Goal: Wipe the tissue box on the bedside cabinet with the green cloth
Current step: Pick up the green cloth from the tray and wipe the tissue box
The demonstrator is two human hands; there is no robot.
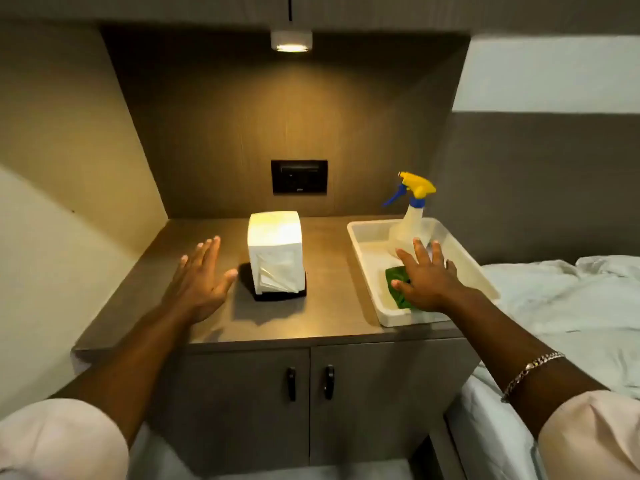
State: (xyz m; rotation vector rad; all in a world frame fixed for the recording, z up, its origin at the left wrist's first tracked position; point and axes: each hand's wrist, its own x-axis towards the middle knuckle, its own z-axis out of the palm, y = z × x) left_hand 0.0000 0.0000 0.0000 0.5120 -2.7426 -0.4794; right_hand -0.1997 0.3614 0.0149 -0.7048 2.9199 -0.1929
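A brown wood-grain bedside cabinet (332, 306) fills the middle of the view, set into a recessed alcove of the same dark panelling, with two doors and two black handles (309, 382) below its top. A small ceiling spotlight (291, 40) is lit overhead and throws a warm pool of light down the back panel, where a black socket plate (299, 177) is mounted. The tissue box (276, 251), white and upright on a dark base, stands near the centre of the cabinet top. To its right, a white plastic tray (363, 251) sits at the cabinet's edge; it holds a spray bottle (408, 220) with a yellow and blue trigger head at the far end and the green cloth (398, 289) at the near end. The left hand (201, 282) hovers open beside the tissue box, fingers spread, holding nothing. The right hand (427, 278) is spread flat over the tray with its thumb resting on the green cloth, not closed around it; a chain bracelet (530, 374) hangs on that forearm. A bed (554, 299) with rumpled white sheets lies just right of the cabinet, below a grey headboard wall.
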